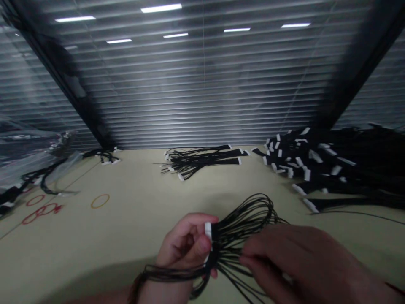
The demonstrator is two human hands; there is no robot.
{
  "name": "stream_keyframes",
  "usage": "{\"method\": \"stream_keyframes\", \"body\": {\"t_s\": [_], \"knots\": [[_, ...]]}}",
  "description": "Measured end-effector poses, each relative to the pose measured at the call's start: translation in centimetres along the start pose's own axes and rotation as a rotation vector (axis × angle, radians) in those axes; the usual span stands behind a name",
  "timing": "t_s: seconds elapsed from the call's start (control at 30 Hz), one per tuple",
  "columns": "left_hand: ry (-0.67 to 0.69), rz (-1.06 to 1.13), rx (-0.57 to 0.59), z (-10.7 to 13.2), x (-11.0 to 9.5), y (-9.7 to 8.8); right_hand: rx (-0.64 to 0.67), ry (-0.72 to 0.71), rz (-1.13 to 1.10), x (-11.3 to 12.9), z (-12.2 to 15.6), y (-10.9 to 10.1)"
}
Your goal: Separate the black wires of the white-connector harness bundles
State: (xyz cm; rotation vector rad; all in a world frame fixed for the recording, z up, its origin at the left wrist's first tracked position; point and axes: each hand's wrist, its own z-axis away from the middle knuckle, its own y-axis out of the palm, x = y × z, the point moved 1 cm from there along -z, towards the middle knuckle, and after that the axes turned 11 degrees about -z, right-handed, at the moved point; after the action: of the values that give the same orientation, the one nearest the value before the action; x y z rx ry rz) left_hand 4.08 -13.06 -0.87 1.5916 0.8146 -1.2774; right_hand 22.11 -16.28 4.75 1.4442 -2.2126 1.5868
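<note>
Though closed on a white connector [208, 231], left hand [185, 242] looped with black wires [243, 236] at the wrist [164, 287]. Right hand [294, 261] half open, fingertips [246, 259] among those wires.

**Wire bundle** [240, 240]: thin black strands, looped.
**Connector** [208, 236] on it: plain white.
**Cable heap** [316, 164], right: black, scattered irregularly with white connector ends.
**Cable bunch** [202, 162], middle: the same black and white.
**Bench** [133, 240]: pale khaki-beige.
**Ring marks** [35, 200] on bench: red, scrawled loops.
**Single ring mark** [100, 201]: orange-yellow.
**Window blinds** [202, 84]: grey and white horizontal stripes.
**Blind frame** [60, 71]: near-black.
**Plastic film** [28, 147], far left: translucent grey.
</note>
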Motion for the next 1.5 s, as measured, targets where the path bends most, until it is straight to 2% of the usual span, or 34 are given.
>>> {"method": "stream_keyframes", "body": {"t_s": [0.13, 0.23, 0.37, 0.57, 0.77, 0.83, 0.9, 0.97, 1.0, 1.13, 1.2, 1.27, 1.33, 1.43, 1.5], "knots": [[0.091, 0.094, 0.211, -0.3, 0.8, -0.1, -0.036, -0.104, 0.073, 0.0, -0.1, 1.0], [0.116, 0.109, 0.27, -0.4, 1.0, -0.2, -0.027, -0.156, 0.106, 0.1, -0.3, 0.8], [0.072, 0.097, 0.219, -0.2, 0.8, 0.0, -0.008, -0.178, 0.13, 0.2, -0.4, 0.9], [0.017, 0.093, 0.15, 0.3, 0.3, 0.6, -0.065, -0.222, 0.153, 0.2, 0.4, 1.3], [-0.037, 0.077, 0.132, 0.2, 0.3, 0.8, 0.042, -0.227, 0.131, 0.3, 0.0, 1.6], [-0.079, 0.01, 0.057, -0.1, 0.1, 0.7, 0.034, -0.193, 0.176, 0.5, -0.6, 0.9], [-0.127, -0.067, -0.078, -0.5, -0.2, 0.5, -0.022, -0.162, 0.236, 0.5, -0.8, 0.0], [-0.16, -0.108, -0.196, -0.8, -0.5, 0.3, -0.024, -0.108, 0.255, 0.1, -0.2, -0.8], [-0.162, -0.113, -0.226, -0.9, -0.7, 0.3, 0.02, -0.066, 0.253, -0.4, 0.4, -1.0], [-0.161, -0.118, -0.272, -1.1, -1.1, 0.4, 0.291, 0.093, 0.322, -2.7, 2.7, -1.1], [-0.163, -0.104, -0.276, -1.1, -1.1, 0.4, 0.432, 0.17, 0.306, -3.3, 2.6, -0.9], [-0.161, -0.098, -0.274, -1.0, -1.1, 0.3, 0.576, 0.279, 0.137, -3.1, 1.7, -0.6], [-0.153, -0.102, -0.262, -0.9, -0.9, 0.2, 0.668, 0.446, -0.205, -2.6, 0.4, -0.1], [-0.139, -0.113, -0.229, -0.7, -0.7, 0.0, 0.688, 0.729, -0.665, -2.1, -1.1, 0.6], [-0.136, -0.125, -0.213, -0.6, -0.5, 0.0, 0.704, 0.82, -0.771, -2.1, -1.4, 0.9]]}}
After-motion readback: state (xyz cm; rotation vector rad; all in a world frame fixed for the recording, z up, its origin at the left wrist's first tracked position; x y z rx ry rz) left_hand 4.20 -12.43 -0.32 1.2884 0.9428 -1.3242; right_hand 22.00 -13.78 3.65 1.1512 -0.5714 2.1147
